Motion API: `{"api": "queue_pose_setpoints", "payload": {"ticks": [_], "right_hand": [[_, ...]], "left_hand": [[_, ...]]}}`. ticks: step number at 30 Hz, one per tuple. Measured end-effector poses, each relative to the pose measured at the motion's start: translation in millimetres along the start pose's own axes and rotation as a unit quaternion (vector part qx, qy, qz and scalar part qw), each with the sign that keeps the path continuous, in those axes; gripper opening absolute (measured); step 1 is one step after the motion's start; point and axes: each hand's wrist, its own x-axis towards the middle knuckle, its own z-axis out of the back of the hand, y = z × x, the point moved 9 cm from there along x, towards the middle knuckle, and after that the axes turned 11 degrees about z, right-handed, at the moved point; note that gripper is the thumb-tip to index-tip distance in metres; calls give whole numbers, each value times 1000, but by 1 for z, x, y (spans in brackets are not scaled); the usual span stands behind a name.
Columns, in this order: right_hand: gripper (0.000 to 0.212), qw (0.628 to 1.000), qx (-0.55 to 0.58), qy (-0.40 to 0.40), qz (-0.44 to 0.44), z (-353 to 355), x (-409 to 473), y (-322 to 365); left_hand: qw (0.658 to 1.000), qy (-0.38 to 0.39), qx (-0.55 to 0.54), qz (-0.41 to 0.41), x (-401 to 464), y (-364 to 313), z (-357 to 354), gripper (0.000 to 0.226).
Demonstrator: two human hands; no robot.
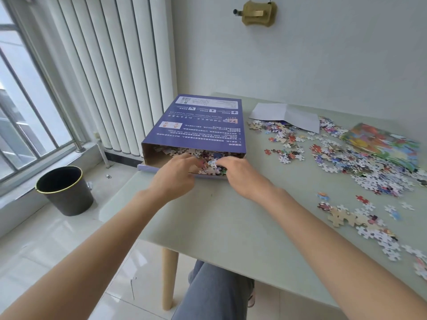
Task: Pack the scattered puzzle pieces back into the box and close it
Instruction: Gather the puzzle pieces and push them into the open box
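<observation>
Both hands (175,174) among box (196,125) pieces (209,166)

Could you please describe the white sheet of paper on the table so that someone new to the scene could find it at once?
Start at the pale green table and find the purple box lying at its far left edge. To the right of that box, near the wall, lies the white sheet of paper. It is plain, creased and blank, unlike the colourful puzzle pieces scattered in front of it.

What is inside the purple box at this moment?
The purple box holds loose puzzle pieces piled at its open near end, where both hands' fingers reach in. Its top panel covers the rest.
</observation>
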Motion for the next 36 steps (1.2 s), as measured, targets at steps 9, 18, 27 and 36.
{"api": "queue_pose_setpoints", "payload": {"ticks": [9, 18, 27, 36], "right_hand": [[46, 985, -41, 140, -88, -30, 20, -4], [53, 989, -5, 138, -47, -28, -2, 0], [43, 985, -1, 153, -78, -36, 20, -10], [40, 990, 33, -83, -114, 47, -87, -47]], "left_hand": [[984, 141, 104, 35, 17, 6, -28, 46], [996, 9, 4, -89, -5, -9, -5, 36], [990, 97, 95, 41, 33, 3, -29, 30], [993, -100, -29, -49, -9, -70, -8, 24]]}}
